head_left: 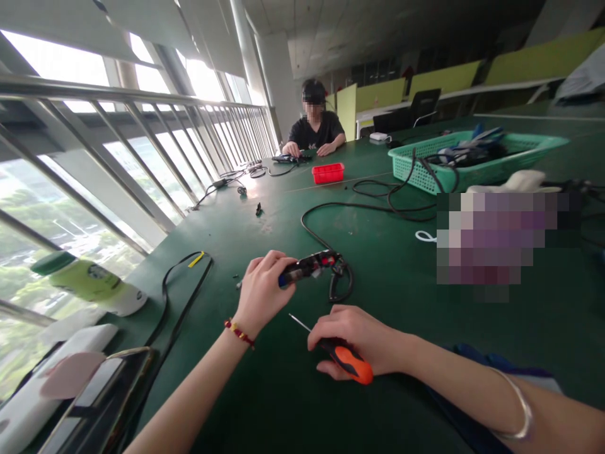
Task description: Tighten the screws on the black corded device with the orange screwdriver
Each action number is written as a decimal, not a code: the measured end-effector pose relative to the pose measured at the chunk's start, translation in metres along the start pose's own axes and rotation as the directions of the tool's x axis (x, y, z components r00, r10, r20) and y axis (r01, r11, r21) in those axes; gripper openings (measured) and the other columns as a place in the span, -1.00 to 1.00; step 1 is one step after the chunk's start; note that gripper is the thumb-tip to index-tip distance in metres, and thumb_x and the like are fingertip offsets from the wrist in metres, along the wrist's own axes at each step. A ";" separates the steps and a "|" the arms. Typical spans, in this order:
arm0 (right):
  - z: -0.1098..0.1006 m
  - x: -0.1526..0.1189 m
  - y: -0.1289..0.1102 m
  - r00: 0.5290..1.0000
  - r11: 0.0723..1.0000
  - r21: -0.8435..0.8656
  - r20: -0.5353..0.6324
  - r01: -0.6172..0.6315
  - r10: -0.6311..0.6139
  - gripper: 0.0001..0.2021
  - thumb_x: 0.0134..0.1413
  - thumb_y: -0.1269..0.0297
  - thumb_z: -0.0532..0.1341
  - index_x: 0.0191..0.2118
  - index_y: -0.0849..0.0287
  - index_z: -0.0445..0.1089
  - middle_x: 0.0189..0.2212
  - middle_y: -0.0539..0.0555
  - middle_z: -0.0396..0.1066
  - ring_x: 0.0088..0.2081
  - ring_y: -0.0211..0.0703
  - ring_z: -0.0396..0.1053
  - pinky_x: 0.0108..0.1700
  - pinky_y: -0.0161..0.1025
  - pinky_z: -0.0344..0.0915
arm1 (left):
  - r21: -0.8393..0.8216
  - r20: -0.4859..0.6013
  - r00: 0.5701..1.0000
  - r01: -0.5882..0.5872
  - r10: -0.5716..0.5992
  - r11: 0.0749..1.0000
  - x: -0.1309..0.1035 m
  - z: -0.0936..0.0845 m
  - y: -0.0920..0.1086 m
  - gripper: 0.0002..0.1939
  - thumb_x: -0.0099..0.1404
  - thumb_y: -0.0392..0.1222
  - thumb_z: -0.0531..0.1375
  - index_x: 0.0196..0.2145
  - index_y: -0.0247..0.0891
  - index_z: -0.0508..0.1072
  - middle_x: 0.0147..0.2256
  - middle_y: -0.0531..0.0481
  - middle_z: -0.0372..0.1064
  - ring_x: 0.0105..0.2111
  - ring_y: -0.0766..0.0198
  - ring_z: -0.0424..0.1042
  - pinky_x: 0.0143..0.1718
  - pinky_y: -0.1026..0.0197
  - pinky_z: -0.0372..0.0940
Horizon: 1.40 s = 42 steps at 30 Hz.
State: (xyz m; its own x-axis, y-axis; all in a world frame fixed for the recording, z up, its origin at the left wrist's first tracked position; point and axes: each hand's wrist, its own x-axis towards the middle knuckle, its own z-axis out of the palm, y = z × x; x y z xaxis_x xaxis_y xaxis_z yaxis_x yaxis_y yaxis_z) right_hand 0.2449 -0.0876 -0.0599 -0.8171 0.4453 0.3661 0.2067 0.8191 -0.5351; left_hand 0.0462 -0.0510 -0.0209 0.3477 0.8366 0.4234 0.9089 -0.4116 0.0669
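My left hand (267, 284) is closed around one end of an opened electrical device (309, 266), dark and narrow, with inner parts and a red piece showing. A black cord (350, 285) runs from its far end and loops on the table. Close to my body, my right hand (357, 337) grips a screwdriver (352, 362) with an orange and black handle. Its thin metal shaft points up and left, toward my left hand, apart from the device. The part of the device under my left fingers is hidden.
A teal basket (472, 180) of cables and tools stands at the back right. Beyond a red tray (328, 173) sits another person (316, 126). At the left lie a bottle (94, 282), a black strap (182, 309) and a phone (101, 403). A metal railing (142, 104) borders the table.
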 end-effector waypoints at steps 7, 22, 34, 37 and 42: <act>-0.001 0.000 0.001 1.000 1.000 0.002 0.006 0.004 -0.004 -0.81 0.03 0.23 0.16 -0.21 0.15 0.32 -0.38 -0.03 0.42 -0.38 -0.31 0.34 -0.25 -0.31 0.14 | -0.061 0.081 0.997 -0.004 0.009 0.998 0.037 0.024 -0.001 -0.68 0.14 -0.15 0.13 -0.12 -0.12 0.42 -0.16 0.04 0.42 -0.12 0.17 0.35 0.01 0.10 0.12; -0.002 0.001 -0.001 0.996 0.994 0.085 0.060 -0.067 0.062 -0.84 0.06 0.34 0.16 -0.19 0.14 0.34 -0.31 0.00 0.45 -0.31 -0.28 0.38 -0.14 -0.23 0.18 | 0.190 -0.009 0.928 0.366 -0.371 0.911 -0.043 0.010 -0.107 -0.62 0.27 -0.19 -0.10 -0.08 -0.27 0.41 -0.13 -0.16 0.33 -0.13 0.08 0.31 -0.05 0.05 0.23; -0.002 0.000 0.000 0.996 0.994 0.074 0.061 -0.076 0.072 -0.83 0.03 0.28 0.18 -0.21 0.15 0.35 -0.38 -0.03 0.41 -0.38 -0.31 0.32 -0.16 -0.25 0.16 | 0.013 0.188 0.979 -0.078 0.075 0.997 -0.037 0.023 -0.011 -0.69 0.34 -0.29 -0.08 -0.13 -0.27 0.41 -0.20 -0.09 0.34 -0.20 0.22 0.32 -0.20 0.20 0.32; 0.000 0.000 0.001 0.996 0.995 0.060 0.052 -0.076 0.073 -0.83 0.02 0.26 0.19 -0.22 0.14 0.36 -0.42 -0.05 0.39 -0.41 -0.32 0.30 -0.19 -0.27 0.16 | -0.016 0.171 0.973 -0.155 0.156 0.988 -0.037 0.026 -0.004 -0.70 0.35 -0.27 -0.07 -0.12 -0.27 0.41 -0.20 -0.08 0.34 -0.21 0.24 0.32 -0.22 0.22 0.32; 0.001 -0.001 0.000 0.982 0.998 0.047 -0.184 0.040 -0.031 -0.89 0.00 0.33 0.18 -0.29 0.16 0.35 -0.52 -0.08 0.38 -0.50 -0.36 0.28 -0.33 -0.32 0.17 | 0.009 0.116 0.980 -0.165 0.163 0.986 -0.035 0.028 -0.013 -0.70 0.35 -0.28 -0.06 -0.07 -0.26 0.39 -0.21 -0.05 0.36 -0.23 0.26 0.33 -0.25 0.22 0.33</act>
State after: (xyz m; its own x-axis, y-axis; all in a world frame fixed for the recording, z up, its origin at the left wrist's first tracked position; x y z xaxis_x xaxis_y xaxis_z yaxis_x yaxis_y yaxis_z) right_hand 0.2449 -0.0886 -0.0606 -0.7102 0.4786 0.5163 0.1483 0.8186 -0.5549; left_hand 0.0286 -0.0651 -0.0616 0.5156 0.7943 0.3213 0.8410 -0.5409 -0.0121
